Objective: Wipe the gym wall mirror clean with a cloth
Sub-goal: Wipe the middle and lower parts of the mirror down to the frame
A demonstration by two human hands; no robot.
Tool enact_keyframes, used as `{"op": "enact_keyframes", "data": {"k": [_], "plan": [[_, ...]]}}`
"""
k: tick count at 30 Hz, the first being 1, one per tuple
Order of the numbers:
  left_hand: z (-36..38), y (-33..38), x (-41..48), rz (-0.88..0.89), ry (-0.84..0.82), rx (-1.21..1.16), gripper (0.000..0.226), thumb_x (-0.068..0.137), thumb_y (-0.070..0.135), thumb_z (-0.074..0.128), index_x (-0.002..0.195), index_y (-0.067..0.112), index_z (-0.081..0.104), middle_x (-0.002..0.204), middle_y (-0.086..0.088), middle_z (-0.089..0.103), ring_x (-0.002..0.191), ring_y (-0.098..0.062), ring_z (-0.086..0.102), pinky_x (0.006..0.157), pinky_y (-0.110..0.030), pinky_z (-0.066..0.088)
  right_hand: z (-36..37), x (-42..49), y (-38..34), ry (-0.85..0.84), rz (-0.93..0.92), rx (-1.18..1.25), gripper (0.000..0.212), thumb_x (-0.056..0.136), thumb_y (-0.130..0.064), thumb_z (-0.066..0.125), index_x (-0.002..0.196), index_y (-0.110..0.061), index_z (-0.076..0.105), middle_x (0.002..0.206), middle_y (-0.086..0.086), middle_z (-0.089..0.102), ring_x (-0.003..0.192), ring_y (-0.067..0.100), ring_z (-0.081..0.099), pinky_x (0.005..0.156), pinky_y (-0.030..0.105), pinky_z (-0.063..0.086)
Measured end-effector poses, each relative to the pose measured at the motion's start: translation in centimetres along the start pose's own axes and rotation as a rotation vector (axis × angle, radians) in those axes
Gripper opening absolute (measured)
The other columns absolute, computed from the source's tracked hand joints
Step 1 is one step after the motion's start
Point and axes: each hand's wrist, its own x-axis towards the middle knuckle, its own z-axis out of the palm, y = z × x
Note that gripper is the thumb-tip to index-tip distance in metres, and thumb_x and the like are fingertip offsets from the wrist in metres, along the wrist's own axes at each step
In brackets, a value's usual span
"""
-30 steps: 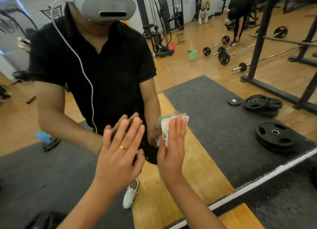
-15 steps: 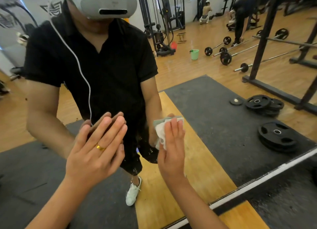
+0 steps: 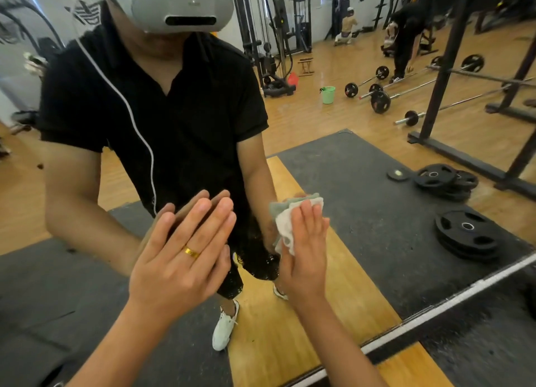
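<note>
Head view: the wall mirror point(image 3: 362, 201) fills nearly the whole frame, its pale lower edge running from 6 o'clock up toward 3 o'clock. The left hand point(image 3: 179, 259), just left of centre toward 7 o'clock, lies flat against the glass, fingers straight and close together, holding nothing. A gold ring point(image 3: 191, 252) sits on one finger. Its reflection meets it fingertip to fingertip.

The right hand point(image 3: 306, 256), just right of centre toward 5 o'clock, presses the cloth point(image 3: 285, 221) against the mirror with straight, slightly spread fingers. The cloth is bunched, white with a pale green layer, and shows past the fingertips and along the thumb side of the palm. The two hands are near each other but apart.

In the glass, the person's reflection stands at 11 o'clock in a black polo shirt, wearing a grey headset point(image 3: 179, 6) with a white cable trailing down the chest. A white shoe point(image 3: 224, 325) shows at 6 o'clock. Black weight plates point(image 3: 464, 235) lie stacked on a dark mat at 3 o'clock. Barbells point(image 3: 380, 100) and a green bucket point(image 3: 328, 94) rest on the wooden floor at 1 o'clock, beside a black rack point(image 3: 443, 67).
</note>
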Motion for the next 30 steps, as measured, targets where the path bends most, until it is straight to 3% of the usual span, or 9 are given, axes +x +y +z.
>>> {"op": "enact_keyframes", "data": {"k": [3, 5, 8, 12, 16, 18, 22, 25, 30], "plan": [[0.2, 0.1, 0.2, -0.015, 0.019, 0.012, 0.061, 0.097, 0.026, 0.062, 0.153, 0.007, 0.048, 0.157, -0.012, 0.046, 0.152, -0.03, 0.033, 0.127, -0.049, 0.017, -1.5, 1.3, 1.6, 0.072, 0.1, 0.005, 0.059, 0.108, -0.009, 0.035, 0.164, -0.018, 0.019, 0.171, -0.019, 0.007, 0.159, 0.014, 0.007, 0.13, 0.036, 0.004], [0.3, 0.4, 0.5, -0.025, 0.035, 0.012, 0.059, 0.097, 0.026, 0.062, 0.152, 0.007, 0.05, 0.157, -0.011, 0.046, 0.15, -0.03, 0.037, 0.127, -0.048, 0.017, -1.1, 1.9, 0.5, 0.225, 0.301, 0.101, 0.062, 0.103, 0.005, 0.041, 0.161, -0.011, 0.023, 0.17, -0.013, 0.015, 0.159, 0.018, 0.011, 0.13, 0.045, 0.009], [0.1, 0.8, 1.1, -0.029, 0.024, -0.005, 0.058, 0.097, 0.026, 0.061, 0.151, 0.007, 0.051, 0.158, -0.01, 0.044, 0.148, -0.03, 0.039, 0.126, -0.048, 0.018, 0.9, 1.7, -2.8, 0.369, 0.541, 0.236, 0.057, 0.106, 0.002, 0.042, 0.159, -0.009, 0.025, 0.169, 0.001, 0.021, 0.159, 0.023, 0.012, 0.128, 0.057, 0.014], [-0.4, 0.4, 0.7, -0.032, -0.002, -0.034, 0.058, 0.096, 0.027, 0.061, 0.15, 0.008, 0.053, 0.157, -0.008, 0.045, 0.147, -0.027, 0.04, 0.124, -0.048, 0.02, 3.8, -2.8, -6.7, 0.174, 0.409, 0.208, 0.055, 0.108, -0.007, 0.039, 0.16, -0.002, 0.022, 0.172, 0.004, 0.014, 0.159, 0.029, 0.009, 0.129, 0.05, 0.013], [-0.6, 0.3, 1.0, -0.052, 0.002, -0.063, 0.056, 0.097, 0.026, 0.059, 0.15, 0.009, 0.052, 0.16, -0.007, 0.042, 0.149, -0.027, 0.039, 0.123, -0.048, 0.024, 2.9, -2.9, -3.0, 0.032, 0.119, 0.057, 0.055, 0.112, -0.027, 0.026, 0.165, -0.027, 0.01, 0.172, -0.014, 0.006, 0.16, 0.019, 0.004, 0.129, 0.037, 0.006], [-0.7, 0.3, 1.0, -0.05, -0.007, -0.076, 0.057, 0.098, 0.026, 0.057, 0.152, 0.009, 0.049, 0.161, -0.007, 0.038, 0.15, -0.027, 0.035, 0.124, -0.048, 0.022, 1.9, -1.7, -2.1, 0.055, 0.139, 0.043, 0.06, 0.11, -0.018, 0.033, 0.165, -0.028, 0.011, 0.171, -0.019, 0.004, 0.159, 0.015, 0.003, 0.129, 0.035, 0.004], [-0.6, 0.1, 0.8, -0.031, -0.018, -0.049, 0.058, 0.1, 0.027, 0.053, 0.154, 0.008, 0.043, 0.164, -0.009, 0.032, 0.153, -0.027, 0.028, 0.125, -0.048, 0.018, 2.8, -0.5, -5.0, 0.223, 0.371, 0.146, 0.056, 0.108, -0.006, 0.037, 0.161, -0.015, 0.019, 0.17, -0.017, 0.009, 0.16, 0.022, 0.008, 0.13, 0.038, 0.008], [-0.9, 0.2, 0.9, -0.029, -0.034, -0.076, 0.058, 0.101, 0.026, 0.051, 0.155, 0.007, 0.043, 0.165, -0.01, 0.031, 0.154, -0.028, 0.027, 0.126, -0.048, 0.016, 4.3, -2.4, -7.1, 0.179, 0.385, 0.181, 0.059, 0.104, 0.004, 0.04, 0.159, -0.007, 0.021, 0.171, -0.01, 0.011, 0.159, 0.028, 0.009, 0.13, 0.045, 0.011], [-3.1, -2.2, -0.8, -0.01, -0.038, -0.205, 0.055, 0.098, 0.02, 0.053, 0.151, 0.003, 0.049, 0.161, -0.013, 0.039, 0.152, -0.03, 0.032, 0.128, -0.05, 0.008, 3.5, -4.5, -5.3, 0.023, 0.257, 0.139, 0.051, 0.111, -0.017, 0.033, 0.158, 0.001, 0.024, 0.171, 0.0, 0.015, 0.159, 0.03, 0.009, 0.126, 0.057, 0.019]]}}
